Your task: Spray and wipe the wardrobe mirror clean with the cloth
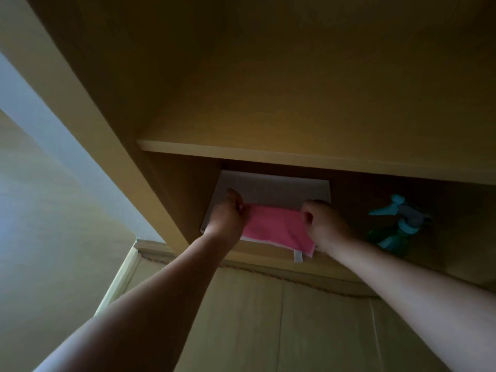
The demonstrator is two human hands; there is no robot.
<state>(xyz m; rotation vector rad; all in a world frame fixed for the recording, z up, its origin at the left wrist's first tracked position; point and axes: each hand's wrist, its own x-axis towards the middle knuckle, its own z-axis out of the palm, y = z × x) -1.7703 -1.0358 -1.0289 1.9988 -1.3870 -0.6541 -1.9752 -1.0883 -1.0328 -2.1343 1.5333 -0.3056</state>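
The pink cloth [276,226], edged in white with a small white tag at its near corner, lies spread on a white board [271,187] in a dim wooden shelf [295,157] compartment. The left hand [228,213] and right hand [322,224] each pinch one end of it. To the right, a green spray bottle [397,224] with a teal trigger is hard to make out in the shadow.

We see the cloth [277,228] on a box [271,187] in the lower shelf bay, left side. Bottle [397,225] lies right of it. Upper shelf [295,154] above both.
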